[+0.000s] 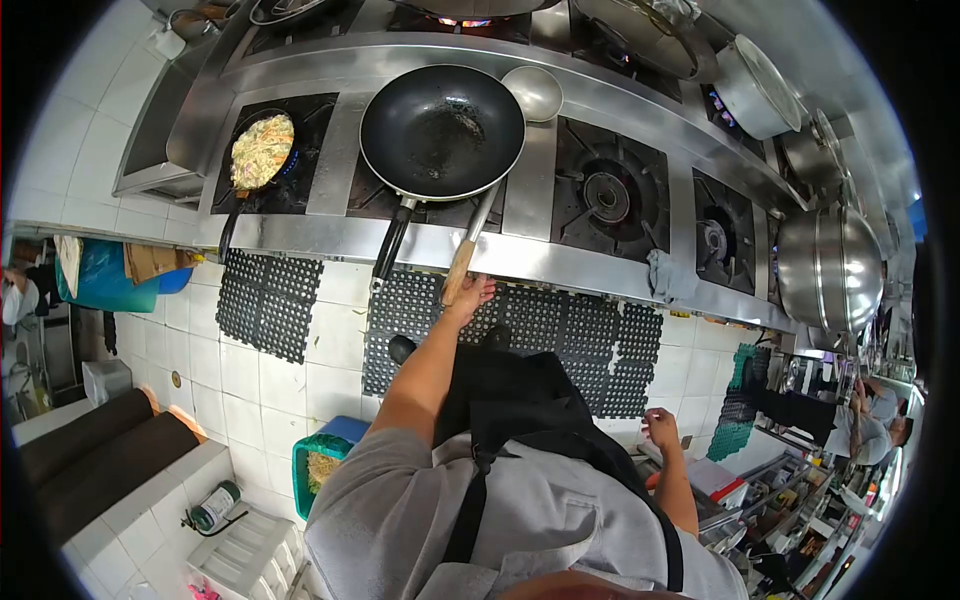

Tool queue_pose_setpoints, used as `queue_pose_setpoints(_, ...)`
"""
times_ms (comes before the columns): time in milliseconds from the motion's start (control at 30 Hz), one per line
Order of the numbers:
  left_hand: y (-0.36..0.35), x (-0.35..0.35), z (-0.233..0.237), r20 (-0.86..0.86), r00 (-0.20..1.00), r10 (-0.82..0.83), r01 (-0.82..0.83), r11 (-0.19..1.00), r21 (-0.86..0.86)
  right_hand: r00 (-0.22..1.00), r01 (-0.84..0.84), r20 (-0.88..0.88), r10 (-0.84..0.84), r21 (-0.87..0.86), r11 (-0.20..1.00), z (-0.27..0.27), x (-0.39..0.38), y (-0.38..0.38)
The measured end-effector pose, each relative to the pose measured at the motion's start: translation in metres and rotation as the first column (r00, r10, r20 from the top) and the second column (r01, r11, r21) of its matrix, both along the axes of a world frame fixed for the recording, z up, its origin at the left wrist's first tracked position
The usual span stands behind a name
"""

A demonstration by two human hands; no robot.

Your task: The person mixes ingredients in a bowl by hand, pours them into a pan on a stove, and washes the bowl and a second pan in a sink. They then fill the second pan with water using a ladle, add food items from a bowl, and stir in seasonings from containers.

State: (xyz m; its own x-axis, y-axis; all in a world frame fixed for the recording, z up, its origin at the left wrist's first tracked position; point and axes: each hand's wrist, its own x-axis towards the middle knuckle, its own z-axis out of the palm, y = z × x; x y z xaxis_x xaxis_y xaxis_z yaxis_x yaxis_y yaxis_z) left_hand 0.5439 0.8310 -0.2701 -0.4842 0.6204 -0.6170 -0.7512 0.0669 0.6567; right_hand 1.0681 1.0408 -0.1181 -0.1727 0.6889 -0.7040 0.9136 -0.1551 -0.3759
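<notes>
My left hand (472, 298) is at the stove's front edge, fingers bent in by the control side beside a wooden-handled ladle (460, 268). Whatever the fingers close on is hidden. The ladle's bowl rests behind a large black wok (440, 135), which sits on a burner with its handle pointing toward me. Low at my right side hangs my right hand (660, 428), its fingers loosely curled and apart, holding nothing. On the left burner, a small pan holds an egg-like mixture with orange bits (263, 150) over a blue flame.
To the right are a bare burner (607, 197), a grey cloth (668, 275) on the stove edge and large metal pots (830, 268). Black rubber mats (560, 330) cover the floor. Behind me stands a green bin (305, 470). A co-worker (880, 420) is far right.
</notes>
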Motion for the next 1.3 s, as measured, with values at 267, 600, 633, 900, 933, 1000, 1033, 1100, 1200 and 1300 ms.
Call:
queue_pose_setpoints(267, -0.011, -0.003, 0.016, 0.004, 1.0, -0.002, 0.002, 0.998, -0.061, 0.983, -0.165, -0.086, 0.161, -0.041, 0.985, -0.004, -0.047, 0.012)
queue_pose_setpoints(600, -0.02, 0.001, 0.011, -0.217, 0.972, -0.095, 0.053, 0.98, -0.193, 0.984, -0.138, -0.125, 0.126, -0.089, 0.986, -0.013, -0.086, 0.002)
queue_pose_setpoints(633, -0.016, 0.004, 0.011, -0.225, 0.972, -0.071, 0.026, 0.98, -0.197, 0.983, -0.117, -0.153, 0.102, -0.09, 0.989, -0.013, -0.084, 0.0)
queue_pose_setpoints(900, -0.004, 0.008, -0.009, -0.293, 0.954, 0.067, -0.124, 0.976, -0.179, 0.945, -0.319, -0.033, 0.325, 0.119, 0.94, -0.055, -0.023, -0.001)
queue_pose_setpoints(933, -0.004, 0.006, -0.009, -0.35, 0.935, 0.056, -0.113, 0.983, -0.146, 0.941, -0.336, -0.001, 0.34, 0.147, 0.93, -0.058, -0.019, -0.002)
queue_pose_setpoints(1000, -0.004, 0.008, -0.006, -0.326, 0.941, 0.092, -0.132, 0.986, -0.103, 0.937, -0.349, 0.031, 0.349, 0.171, 0.922, -0.056, -0.015, -0.008)
queue_pose_setpoints(1033, -0.003, 0.009, -0.004, -0.328, 0.941, 0.087, -0.127, 0.987, -0.103, 0.939, -0.344, 0.023, 0.344, 0.136, 0.929, -0.051, -0.016, -0.01)
queue_pose_setpoints(1100, -0.005, 0.009, -0.001, -0.307, 0.945, 0.114, -0.161, 0.978, -0.133, 0.939, -0.343, 0.011, 0.343, 0.097, 0.934, -0.046, -0.019, -0.012)
queue_pose_setpoints(1200, -0.004, 0.012, -0.001, -0.293, 0.941, 0.166, -0.219, 0.963, -0.155, 0.975, -0.221, 0.047, 0.219, 0.04, 0.975, -0.051, -0.016, -0.019)
queue_pose_setpoints(1300, -0.007, 0.009, 0.006, -0.31, 0.948, 0.075, -0.139, 0.972, -0.19, 0.958, -0.274, 0.106, 0.266, 0.067, 0.959, -0.058, -0.013, -0.018)
